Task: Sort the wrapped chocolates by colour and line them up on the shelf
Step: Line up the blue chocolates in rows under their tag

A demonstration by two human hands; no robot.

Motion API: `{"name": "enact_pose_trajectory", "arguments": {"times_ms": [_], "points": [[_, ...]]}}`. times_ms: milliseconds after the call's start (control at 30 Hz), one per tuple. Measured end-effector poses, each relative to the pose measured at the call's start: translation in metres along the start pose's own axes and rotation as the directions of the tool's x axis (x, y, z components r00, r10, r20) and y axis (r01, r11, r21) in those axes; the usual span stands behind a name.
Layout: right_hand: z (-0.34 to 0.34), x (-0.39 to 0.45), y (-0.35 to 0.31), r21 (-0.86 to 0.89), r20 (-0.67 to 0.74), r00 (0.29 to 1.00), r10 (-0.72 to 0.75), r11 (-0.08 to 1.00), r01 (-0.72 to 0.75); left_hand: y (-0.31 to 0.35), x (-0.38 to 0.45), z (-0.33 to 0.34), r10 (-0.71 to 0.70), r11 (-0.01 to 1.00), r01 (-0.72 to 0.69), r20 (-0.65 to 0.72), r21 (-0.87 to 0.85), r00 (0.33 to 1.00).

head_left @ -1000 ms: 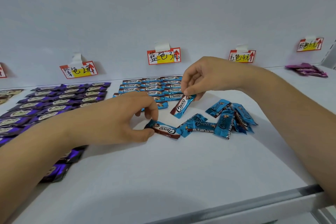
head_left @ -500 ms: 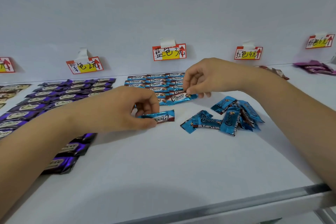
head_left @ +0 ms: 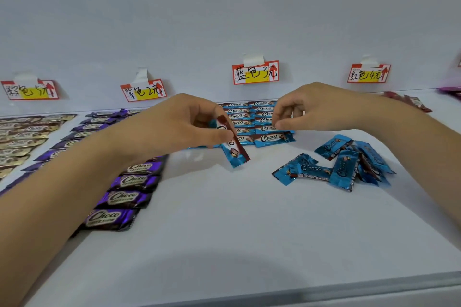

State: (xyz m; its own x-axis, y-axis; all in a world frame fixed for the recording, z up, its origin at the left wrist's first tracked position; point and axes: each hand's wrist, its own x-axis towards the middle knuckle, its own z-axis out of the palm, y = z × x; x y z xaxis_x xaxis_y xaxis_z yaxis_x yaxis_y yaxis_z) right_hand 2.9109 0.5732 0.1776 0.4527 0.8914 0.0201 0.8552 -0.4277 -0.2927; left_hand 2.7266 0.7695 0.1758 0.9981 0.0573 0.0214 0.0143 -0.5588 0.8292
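A blue-wrapped chocolate (head_left: 233, 151) is pinched between the thumb and fingers of the left hand (head_left: 185, 127) and is held tilted, its lower end hanging just above the white shelf (head_left: 237, 227). The upper part of the wrapper is covered by the fingers.

The right hand (head_left: 306, 108) is positioned over the near end of the blue rows (head_left: 252, 118). Its fingers are curled, with the thumb and forefinger tips set at the far edge of the nearest blue chocolate (head_left: 273, 138); whether that wrapper is actually pinched cannot be told.

The blue rows are laid flat at the far centre of the shelf, below the blue price label (head_left: 255, 73) taped to the back wall. A loose heap of blue chocolates (head_left: 349, 164), overlapped and unsorted, is located near the right forearm, well apart from the rows.

Purple chocolates (head_left: 124, 182) are lined up to the left of the blue rows, partly hidden by the left forearm, under a second price label (head_left: 144, 90). Gold-and-brown chocolates (head_left: 22, 137) are arranged at the far left. A few dark red chocolates (head_left: 409, 102) are seen at the far right, below a third price label (head_left: 368, 73).
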Motion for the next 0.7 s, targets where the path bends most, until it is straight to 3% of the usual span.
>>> {"name": "enact_pose_trajectory", "arguments": {"times_ms": [67,100,167,200,233,433,700], "points": [[0.0,-0.001,-0.001,0.021,0.002,1.0,-0.001,1.0,0.001,-0.001,-0.002,-0.004,-0.013,0.994,0.014,-0.008,0.112,1.0],[0.0,-0.001,-0.001,0.028,0.005,1.0,-0.001,1.0,0.001,-0.004,-0.003,-0.008,-0.011,0.966,0.015,-0.018,0.257,1.0],[-0.001,-0.002,-0.001,0.035,0.009,1.0,-0.001,0.999,0.0,-0.008,-0.005,-0.016,0.013,0.777,0.03,-0.064,0.628,0.998],[-0.001,-0.002,-0.001,0.037,0.007,1.0,-0.001,0.999,0.001,-0.008,-0.008,-0.019,0.046,0.684,0.023,-0.075,0.729,0.996],[-0.002,-0.002,-0.001,0.039,0.006,1.0,-0.006,0.999,0.005,-0.006,-0.009,-0.021,0.07,0.648,0.001,-0.062,0.761,0.996],[0.004,0.0,-0.008,0.038,0.087,0.993,-0.085,0.996,0.082,-0.014,-0.004,-0.015,0.049,0.688,-0.126,0.128,0.715,0.991],[0.003,0.001,-0.004,0.028,0.093,0.994,-0.051,0.998,0.049,-0.023,-0.001,-0.024,0.072,0.671,-0.114,0.088,0.732,0.993]]}}
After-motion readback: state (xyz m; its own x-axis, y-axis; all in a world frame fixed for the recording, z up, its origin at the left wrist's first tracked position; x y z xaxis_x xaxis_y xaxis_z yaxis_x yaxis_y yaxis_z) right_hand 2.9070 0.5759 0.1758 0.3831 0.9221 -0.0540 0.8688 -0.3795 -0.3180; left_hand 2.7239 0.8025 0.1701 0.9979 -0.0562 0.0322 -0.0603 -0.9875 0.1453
